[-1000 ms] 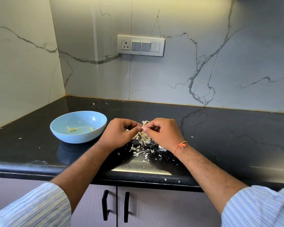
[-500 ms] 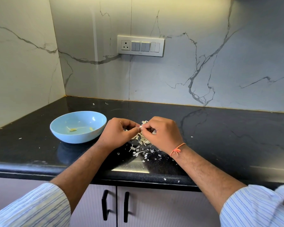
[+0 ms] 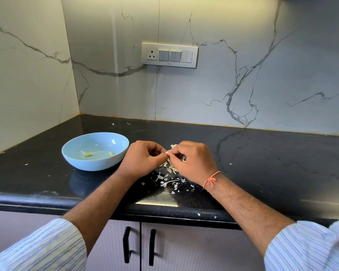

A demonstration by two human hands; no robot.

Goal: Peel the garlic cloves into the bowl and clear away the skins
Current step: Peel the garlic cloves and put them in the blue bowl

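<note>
Hands (image 3: 143, 159) (image 3: 194, 163) pinch clove (image 3: 167, 152); no writing legible

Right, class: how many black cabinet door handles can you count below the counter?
2. The left handle is on the left cabinet door and the right handle on the neighbouring door, either side of the seam. Sleeves may hide others.

A black counter (image 3: 262, 165) is running along the marble wall, its glossy top reflecting light near the front edge. A blue bowl (image 3: 74, 155) is sitting on it at the left. Just right of the bowl, a heap of pale skins (image 3: 169, 178) is lying on the counter, spreading toward the front edge. Stray flakes (image 3: 199, 214) are resting on the rounded front lip, and a few more are dotting the top farther left, right and back.
</note>
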